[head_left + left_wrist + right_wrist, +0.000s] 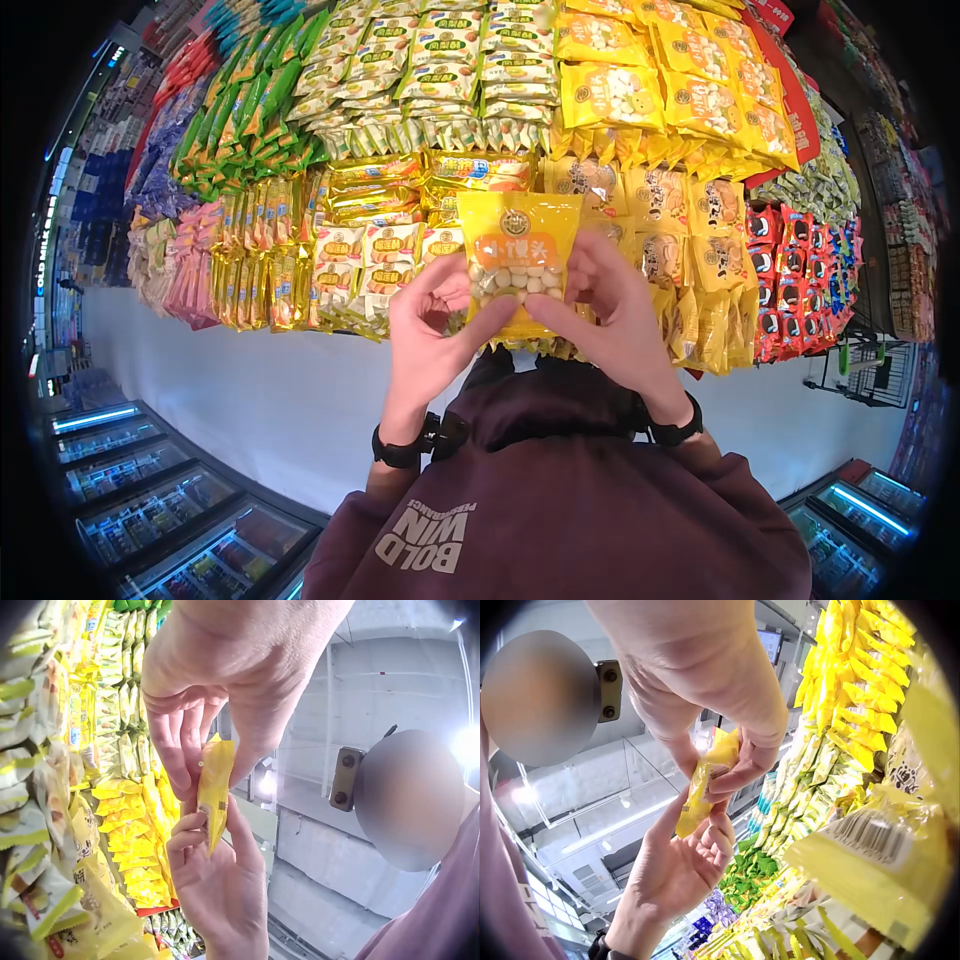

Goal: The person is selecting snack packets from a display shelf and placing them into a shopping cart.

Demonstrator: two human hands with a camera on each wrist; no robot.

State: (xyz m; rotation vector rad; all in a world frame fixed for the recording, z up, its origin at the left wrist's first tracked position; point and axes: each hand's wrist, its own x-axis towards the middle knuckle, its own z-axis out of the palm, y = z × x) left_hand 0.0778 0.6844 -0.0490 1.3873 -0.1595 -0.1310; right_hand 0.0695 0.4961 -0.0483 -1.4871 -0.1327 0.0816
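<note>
A yellow bag [515, 240] with an orange label and a clear window showing small round pale pieces is held upright in front of the shelf display. My left hand [432, 325] grips its left side and my right hand [615, 315] its right side, both thumbs pressing on the lower front. Seen edge-on in the left wrist view, the bag [215, 787] sits between the left hand [225, 675] above and the right hand [221, 892] below. In the right wrist view, fingers curl behind the bag [709, 780], partly over its back print.
Behind the hands rise stacked yellow bags [610, 95], white-green packets [440, 55], gold packets [260, 250] and red packets [790, 280]. A shopping cart [870, 370] stands at right. Lit freezer cases [200, 530] line the lower left. Yellow packets [877, 855] hang near the right wrist.
</note>
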